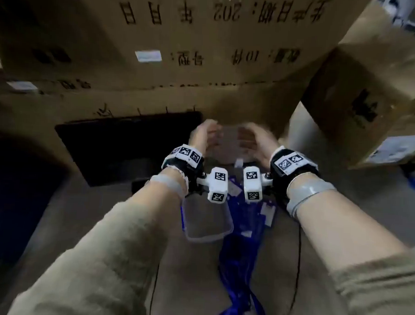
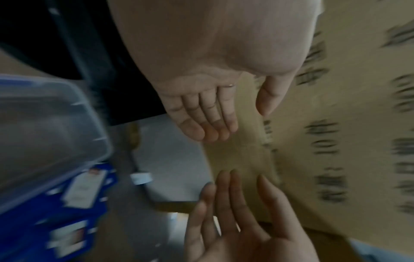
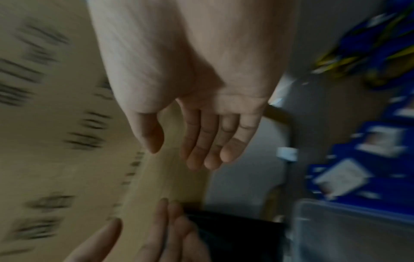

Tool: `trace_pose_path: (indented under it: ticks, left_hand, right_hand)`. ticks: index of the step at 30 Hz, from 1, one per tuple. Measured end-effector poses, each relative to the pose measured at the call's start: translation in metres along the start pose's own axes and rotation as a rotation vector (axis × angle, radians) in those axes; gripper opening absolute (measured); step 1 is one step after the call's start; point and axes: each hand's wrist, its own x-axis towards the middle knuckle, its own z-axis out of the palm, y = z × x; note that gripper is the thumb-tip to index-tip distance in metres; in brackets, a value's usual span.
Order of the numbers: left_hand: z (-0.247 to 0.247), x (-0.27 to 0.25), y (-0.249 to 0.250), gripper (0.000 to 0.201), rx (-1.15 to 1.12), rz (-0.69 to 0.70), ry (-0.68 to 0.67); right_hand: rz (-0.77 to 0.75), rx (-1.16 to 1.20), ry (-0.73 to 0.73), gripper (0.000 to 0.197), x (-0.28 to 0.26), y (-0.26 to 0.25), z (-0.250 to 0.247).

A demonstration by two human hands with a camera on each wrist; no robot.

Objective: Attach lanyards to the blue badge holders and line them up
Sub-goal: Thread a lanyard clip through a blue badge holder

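Note:
Both of my hands are raised in front of the cardboard boxes, palms facing each other a short way apart. My left hand [image 1: 208, 132] [image 2: 237, 124] has straight fingers and holds nothing. My right hand [image 1: 249, 136] [image 3: 177, 156] is likewise open and empty. Below my wrists lies a pile of blue badge holders [image 1: 267, 211] [image 2: 67, 218] [image 3: 358, 170] with white cards inside. Blue lanyards [image 1: 239, 268] trail from the pile toward me. The frames are blurred by motion.
A clear plastic container [image 1: 206, 220] [image 2: 44, 134] [image 3: 349, 234] sits beside the pile under my left wrist. Large printed cardboard boxes [image 1: 182, 61] stand close ahead and to the right [image 1: 371, 93]. A black flat object [image 1: 121, 144] lies at the left. Thin black cables [image 1: 298, 256] run along the floor.

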Motion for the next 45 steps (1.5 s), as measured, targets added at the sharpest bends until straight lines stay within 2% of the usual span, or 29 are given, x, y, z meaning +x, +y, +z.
trace_pose_path:
  ticks: [3, 6, 8, 10, 12, 16, 19, 22, 24, 26, 29, 33, 35, 38, 40, 42, 45]
  left_hand:
    - [-0.004, 0.031, -0.074, 0.023, 0.021, -0.121, 0.069]
    - [-0.014, 0.052, -0.152, 0.024, 0.015, -0.221, 0.050]
    - [-0.019, 0.059, -0.184, 0.022, 0.079, -0.226, 0.064]
    - [-0.029, 0.066, -0.217, 0.020, 0.113, -0.226, 0.076]
    - [-0.036, 0.067, -0.236, 0.022, 0.129, -0.220, 0.084]
    - [-0.044, 0.065, -0.244, 0.027, 0.129, -0.168, 0.053]
    - [-0.052, 0.063, -0.253, 0.024, 0.145, -0.078, 0.051]
    - [-0.059, 0.051, -0.260, 0.032, 0.139, 0.003, 0.015]
    - [-0.063, 0.035, -0.264, 0.048, 0.128, 0.042, -0.033]
    - [-0.065, 0.010, -0.274, 0.048, 0.167, 0.116, -0.051]
    - [-0.069, -0.028, -0.284, 0.030, 0.210, 0.199, 0.002]
    - [-0.077, -0.063, -0.280, 0.020, 0.273, 0.294, -0.006]
    - [-0.079, -0.070, -0.280, 0.009, 0.313, 0.329, -0.049]
    - [-0.077, -0.077, -0.287, 0.021, 0.292, 0.327, -0.132]
    - [-0.079, -0.072, -0.291, 0.020, 0.291, 0.355, -0.119]
    - [-0.082, -0.066, -0.292, 0.012, 0.275, 0.386, -0.096]
    - [-0.087, -0.055, -0.285, 0.013, 0.323, 0.393, -0.078]
  right_hand:
    - [0.195, -0.134, 0.105, 0.015, 0.027, 0.085, -0.028]
    - [0.304, -0.290, 0.162, 0.015, 0.048, 0.179, -0.054]
    - [0.322, -0.418, 0.135, 0.015, 0.060, 0.217, -0.058]
    - [0.269, -0.539, 0.074, 0.024, 0.073, 0.247, -0.060]
    - [0.216, -0.609, 0.081, 0.037, 0.081, 0.267, -0.056]
    - [0.143, -0.855, 0.106, 0.045, 0.085, 0.281, -0.047]
    - [0.079, -0.880, 0.171, 0.042, 0.081, 0.287, -0.044]
    - [-0.020, -0.747, 0.313, 0.033, 0.065, 0.288, -0.050]
    - [-0.163, -0.630, 0.424, 0.026, 0.051, 0.288, -0.057]
    - [-0.327, -0.531, 0.469, 0.024, 0.029, 0.291, -0.058]
    - [-0.454, -0.465, 0.394, 0.020, -0.019, 0.291, -0.042]
    - [-0.588, -0.481, 0.336, 0.007, -0.062, 0.293, -0.033]
    - [-0.577, -0.447, 0.262, 0.006, -0.074, 0.295, -0.030]
    - [-0.504, -0.341, 0.023, 0.014, -0.087, 0.299, -0.020]
    - [-0.469, -0.323, -0.079, 0.018, -0.088, 0.300, -0.016]
    - [-0.456, -0.287, -0.078, 0.007, -0.078, 0.302, -0.015]
    - [-0.494, -0.241, 0.009, 0.027, -0.054, 0.299, -0.016]
